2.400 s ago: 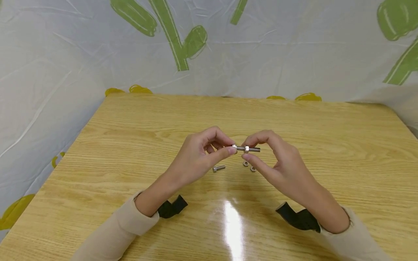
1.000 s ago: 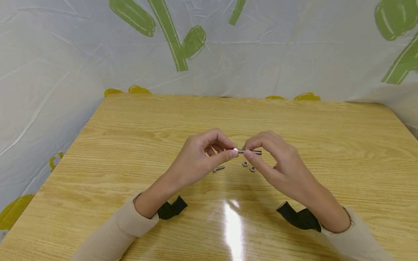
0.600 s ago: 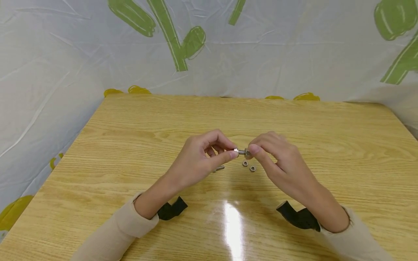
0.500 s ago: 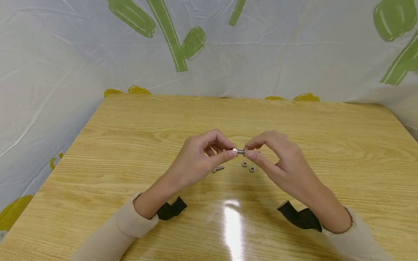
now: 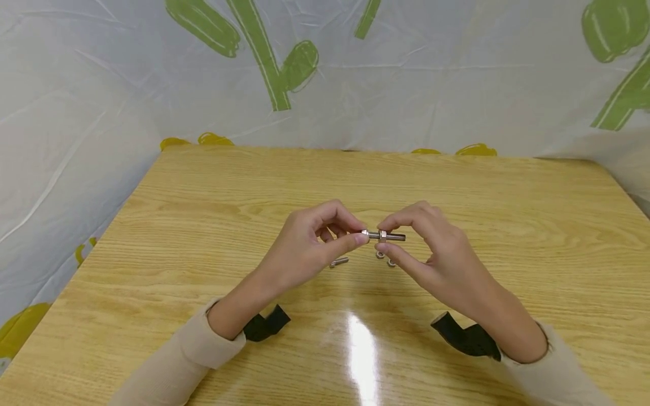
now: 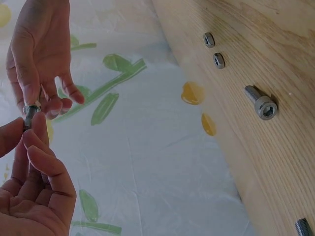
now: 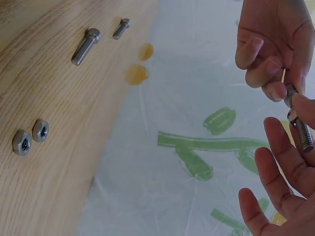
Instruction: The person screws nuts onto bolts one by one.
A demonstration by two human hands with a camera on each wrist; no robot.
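Between thumb and index finger, my left hand (image 5: 317, 242) pinches the head end of a bolt (image 5: 396, 237) held level above the table. A hex nut (image 5: 383, 235) sits partway along its shaft. My right hand (image 5: 437, 242) pinches this nut, index finger on top and thumb below. The threaded end sticks out to the right, past the nut. In the right wrist view the nut (image 7: 292, 116) and the bolt's threads (image 7: 305, 139) show between the fingers. The bolt's head is partly hidden by the left fingertips.
On the wooden table (image 5: 228, 192), two loose nuts (image 7: 22, 142) lie side by side below the hands. A socket head bolt (image 6: 266, 108) lies to their left, and a smaller bolt (image 7: 121, 28) lies beyond it. A patterned sheet (image 5: 406, 84) hangs behind the table.
The right thumb and index finger rolled around the nut, slid over the shaft end, then came back to pinch the nut. The bolt's end shows again. The left hand has stayed nearly still.
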